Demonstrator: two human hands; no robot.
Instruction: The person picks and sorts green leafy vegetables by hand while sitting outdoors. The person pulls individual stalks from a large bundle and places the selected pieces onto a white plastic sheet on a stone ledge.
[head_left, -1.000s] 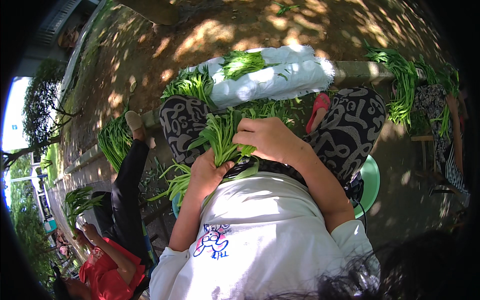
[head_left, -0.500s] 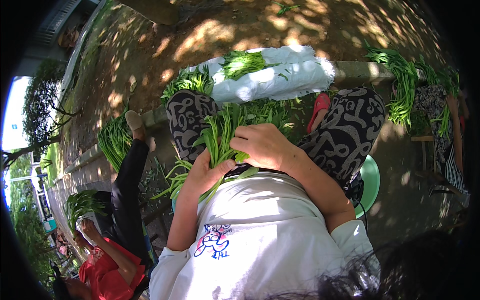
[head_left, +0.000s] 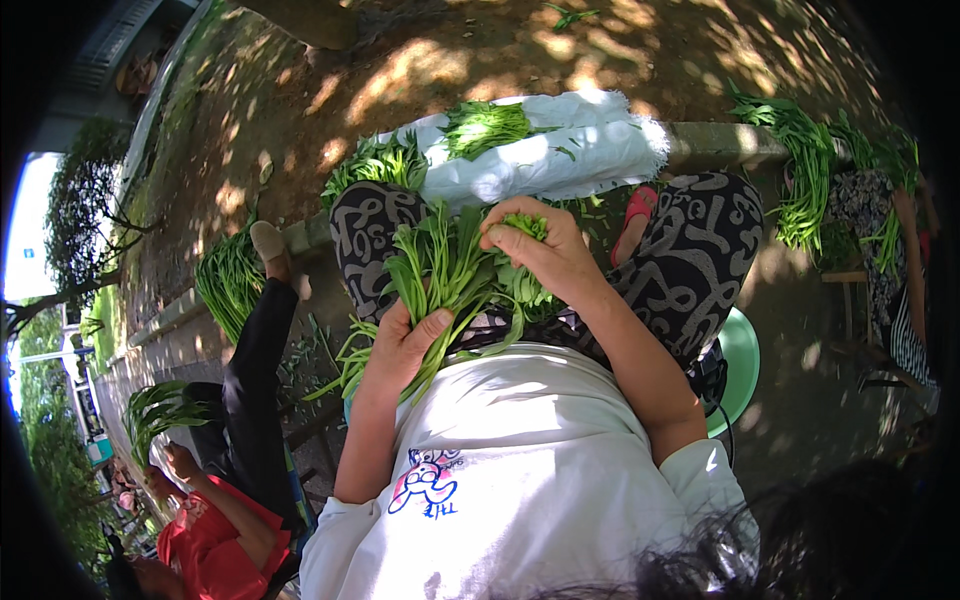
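Observation:
My left hand (head_left: 402, 348) is closed around a bunch of long-stemmed leafy greens (head_left: 445, 270), held over my lap with the thumb laid across the stalks. Just to its right, my right hand (head_left: 548, 252) pinches a small tuft of greens (head_left: 524, 226) whose cut-looking light green ends poke up above the fingers. More leaves (head_left: 525, 288) show beneath that hand, between my knees. Some loose stems (head_left: 350, 350) stick out to the left past my left wrist.
Ahead on a low kerb lies a white cloth (head_left: 540, 160) with a bunch of greens (head_left: 488, 130) on it, another heap (head_left: 385, 165) beside it. A green basin (head_left: 738, 375) stands at my right. A person in red (head_left: 225, 520) handles greens at left; another person (head_left: 880, 230) sits at right.
My right hand has moved forward and a little right, away from my left hand, and now shows a tuft of greens in its fingers. My left hand has barely moved.

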